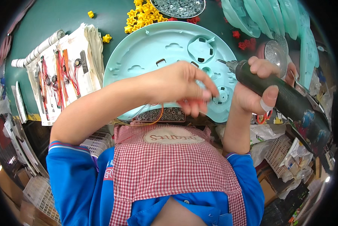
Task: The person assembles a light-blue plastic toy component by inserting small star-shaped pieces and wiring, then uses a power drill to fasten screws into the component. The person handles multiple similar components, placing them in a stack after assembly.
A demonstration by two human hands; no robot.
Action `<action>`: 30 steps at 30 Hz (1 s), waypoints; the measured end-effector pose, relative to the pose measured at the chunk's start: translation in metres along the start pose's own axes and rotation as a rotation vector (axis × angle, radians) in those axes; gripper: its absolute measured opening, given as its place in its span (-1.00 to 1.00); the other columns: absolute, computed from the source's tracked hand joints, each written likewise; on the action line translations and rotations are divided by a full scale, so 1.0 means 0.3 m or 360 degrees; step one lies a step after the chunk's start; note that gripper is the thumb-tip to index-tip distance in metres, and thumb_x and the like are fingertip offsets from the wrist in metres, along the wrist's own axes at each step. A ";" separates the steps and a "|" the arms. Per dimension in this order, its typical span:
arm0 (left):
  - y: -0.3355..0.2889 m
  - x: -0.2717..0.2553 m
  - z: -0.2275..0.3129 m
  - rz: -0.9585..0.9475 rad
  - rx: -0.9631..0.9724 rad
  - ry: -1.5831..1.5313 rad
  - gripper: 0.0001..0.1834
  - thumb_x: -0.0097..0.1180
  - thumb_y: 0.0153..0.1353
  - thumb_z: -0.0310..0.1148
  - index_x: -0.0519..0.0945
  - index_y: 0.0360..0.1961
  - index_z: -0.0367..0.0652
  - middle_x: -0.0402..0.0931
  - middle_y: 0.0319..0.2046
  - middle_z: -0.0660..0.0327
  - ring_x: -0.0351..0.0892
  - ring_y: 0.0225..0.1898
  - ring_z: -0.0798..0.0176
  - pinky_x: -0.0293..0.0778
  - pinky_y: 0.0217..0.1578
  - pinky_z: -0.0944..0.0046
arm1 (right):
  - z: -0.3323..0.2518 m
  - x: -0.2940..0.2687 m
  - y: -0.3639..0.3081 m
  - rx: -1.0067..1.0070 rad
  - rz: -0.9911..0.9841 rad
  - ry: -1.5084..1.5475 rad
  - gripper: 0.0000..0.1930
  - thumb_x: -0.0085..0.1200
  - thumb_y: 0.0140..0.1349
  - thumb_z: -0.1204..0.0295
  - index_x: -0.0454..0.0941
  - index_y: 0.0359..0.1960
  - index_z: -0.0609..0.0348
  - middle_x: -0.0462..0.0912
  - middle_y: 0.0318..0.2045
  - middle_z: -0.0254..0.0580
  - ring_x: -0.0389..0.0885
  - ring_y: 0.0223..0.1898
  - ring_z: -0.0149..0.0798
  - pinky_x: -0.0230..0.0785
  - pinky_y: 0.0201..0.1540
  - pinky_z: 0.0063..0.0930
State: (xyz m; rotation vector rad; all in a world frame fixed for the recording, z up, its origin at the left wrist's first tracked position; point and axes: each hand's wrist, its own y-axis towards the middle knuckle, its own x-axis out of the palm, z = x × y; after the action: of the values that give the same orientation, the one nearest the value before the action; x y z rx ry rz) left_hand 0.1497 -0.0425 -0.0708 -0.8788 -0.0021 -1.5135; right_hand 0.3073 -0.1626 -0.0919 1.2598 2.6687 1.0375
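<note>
A mint-green plastic shell (138,49), rounded and molded with posts and cutouts, lies in front of me. Wrapped around a dark green electric screwdriver (289,96) is my right hand (257,86), with white tape on its thumb. The screwdriver's bit points left over the shell's right part, beside a post. My left hand (189,86) hovers over the shell's lower middle, fingers bent and smeared by motion; whether they hold anything is unclear. Below it, a speckled dark flat piece (163,114) with an orange wire (160,115) shows at the shell's near edge.
Wired small round parts (57,79) lie on a white padded stack (89,49) at left. Yellow star pieces (142,17) and a metal bowl of screws (180,6) sit beyond the shell. Red pieces (246,44), another metal bowl (276,54) and stacked mint shells (270,17) are at right.
</note>
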 end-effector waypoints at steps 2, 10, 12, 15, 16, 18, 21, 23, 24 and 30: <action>0.089 -0.015 -0.054 0.0457 0.0059 0.0245 -0.78 0.09 0.27 -0.42 0.61 -0.12 -0.27 0.67 -0.42 0.14 0.62 -0.48 0.45 0.54 -0.45 0.44 | -0.011 -0.004 0.007 0.0035 -0.0013 -0.0019 -0.31 0.12 0.08 0.05 0.21 0.23 0.02 0.48 -0.47 -0.20 0.41 -0.42 -0.26 0.31 -0.23 -0.21; 0.188 -0.076 -0.143 0.0904 0.1227 0.1856 -0.80 0.28 0.01 -0.43 0.65 -0.28 -0.14 0.51 -0.42 0.24 0.56 -0.46 0.20 0.48 -0.42 0.26 | -0.041 -0.059 -0.007 0.0076 -0.0018 0.0065 -0.27 0.16 0.07 0.09 0.18 0.23 0.12 0.48 -0.47 -0.21 0.43 -0.42 -0.27 0.31 -0.21 -0.23; 0.207 -0.065 -0.144 0.0886 0.1276 0.1909 -0.82 0.29 -0.02 -0.44 0.64 -0.32 -0.14 0.49 -0.42 0.25 0.54 -0.42 0.16 0.48 -0.39 0.22 | -0.055 -0.061 -0.009 0.0111 -0.0002 0.0007 -0.28 0.15 0.04 0.05 0.23 0.22 0.07 0.47 -0.46 -0.21 0.41 -0.40 -0.25 0.28 -0.19 -0.21; 0.229 -0.065 -0.140 0.0888 0.1304 0.2016 -0.85 0.28 -0.03 -0.45 0.64 -0.36 -0.14 0.50 -0.41 0.26 0.52 -0.34 0.15 0.48 -0.32 0.18 | -0.061 -0.072 -0.009 0.0111 -0.0023 0.0021 -0.27 0.16 0.04 0.05 0.23 0.22 0.07 0.48 -0.46 -0.20 0.42 -0.40 -0.25 0.28 -0.20 -0.20; 0.229 -0.070 -0.136 0.0875 0.1340 0.2003 -0.84 0.28 -0.03 -0.45 0.64 -0.36 -0.14 0.50 -0.40 0.26 0.51 -0.32 0.14 0.47 -0.30 0.17 | -0.060 -0.076 -0.011 0.0118 -0.0036 0.0034 -0.27 0.16 0.04 0.05 0.23 0.22 0.07 0.49 -0.45 -0.20 0.42 -0.40 -0.25 0.28 -0.20 -0.20; 0.234 -0.079 -0.136 0.0843 0.1379 0.2007 -0.83 0.28 -0.04 -0.45 0.64 -0.35 -0.13 0.50 -0.40 0.26 0.50 -0.28 0.14 0.47 -0.27 0.16 | -0.057 -0.087 -0.015 0.0128 -0.0087 0.0091 -0.27 0.16 0.04 0.04 0.23 0.22 0.08 0.49 -0.45 -0.20 0.42 -0.39 -0.24 0.28 -0.19 -0.21; 0.229 -0.087 -0.136 0.0811 0.1333 0.2018 -0.81 0.30 -0.05 -0.44 0.65 -0.33 -0.12 0.51 -0.40 0.26 0.49 -0.26 0.15 0.46 -0.24 0.17 | -0.049 -0.094 -0.012 0.0144 -0.0168 0.0154 -0.27 0.15 0.05 0.04 0.22 0.23 0.07 0.49 -0.44 -0.21 0.42 -0.38 -0.25 0.26 -0.18 -0.22; 0.219 -0.097 -0.122 0.0801 0.1253 0.1967 -0.79 0.31 -0.05 -0.42 0.66 -0.32 -0.12 0.52 -0.39 0.26 0.48 -0.27 0.15 0.46 -0.24 0.17 | -0.047 -0.088 -0.001 0.0152 -0.0198 0.0153 -0.27 0.15 0.06 0.03 0.22 0.24 0.06 0.48 -0.43 -0.23 0.41 -0.38 -0.26 0.25 -0.18 -0.23; 0.220 -0.088 -0.115 0.0890 0.1334 0.1930 -0.78 0.31 -0.05 -0.40 0.67 -0.31 -0.11 0.52 -0.39 0.27 0.48 -0.28 0.16 0.45 -0.23 0.17 | -0.046 -0.089 0.001 0.0153 -0.0219 0.0188 -0.27 0.14 0.06 0.03 0.22 0.24 0.06 0.47 -0.42 -0.24 0.40 -0.37 -0.27 0.25 -0.17 -0.24; 0.194 -0.058 -0.098 0.0875 0.1301 0.2185 -0.77 0.33 -0.07 -0.29 0.66 -0.33 -0.05 0.51 -0.41 0.38 0.46 -0.25 0.23 0.34 -0.17 0.21 | -0.075 -0.087 0.012 0.0230 -0.0480 0.0468 -0.26 0.16 0.07 0.02 0.20 0.27 -0.03 0.43 -0.41 -0.31 0.36 -0.37 -0.34 0.23 -0.17 -0.29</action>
State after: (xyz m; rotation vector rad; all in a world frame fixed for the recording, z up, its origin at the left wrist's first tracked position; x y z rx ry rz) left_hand 0.1822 -0.0526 -0.1290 0.8360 0.5343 -1.1433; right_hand 0.3211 -0.1914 -0.0790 0.7283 3.0736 1.0730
